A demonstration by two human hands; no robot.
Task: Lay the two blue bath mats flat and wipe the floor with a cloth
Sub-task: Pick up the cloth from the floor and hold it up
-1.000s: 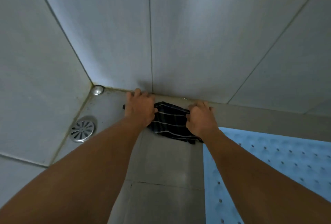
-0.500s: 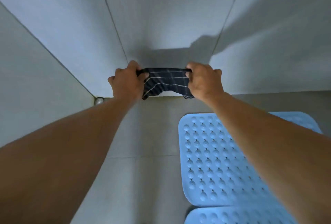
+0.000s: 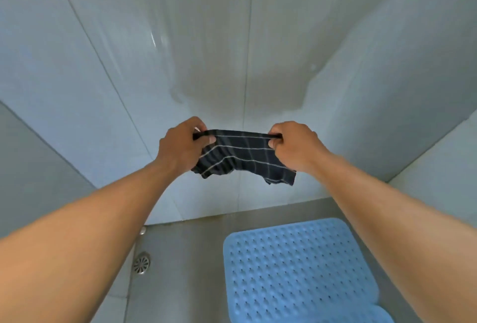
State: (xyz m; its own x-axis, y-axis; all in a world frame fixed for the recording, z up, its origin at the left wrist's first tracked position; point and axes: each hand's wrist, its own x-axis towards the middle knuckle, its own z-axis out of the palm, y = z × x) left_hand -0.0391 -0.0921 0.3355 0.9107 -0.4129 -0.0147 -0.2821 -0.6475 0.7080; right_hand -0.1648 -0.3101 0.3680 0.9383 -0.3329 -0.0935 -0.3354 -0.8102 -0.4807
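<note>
Both hands, left hand [image 3: 182, 146] and right hand [image 3: 295, 146], grip the cloth [image 3: 245, 157] stretched sideways between them, high above the floor [image 3: 185, 258] beside the mat [image 3: 296, 271].

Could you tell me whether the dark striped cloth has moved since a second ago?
Yes. The cloth was pressed on the floor at the wall's base; now the left hand and right hand hold it raised, clear of the floor.

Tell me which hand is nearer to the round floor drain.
Left. The left hand grips the cloth up in the air above the drain's side of the floor; the right hand holds the cloth's other end, over the blue bath mat.
</note>
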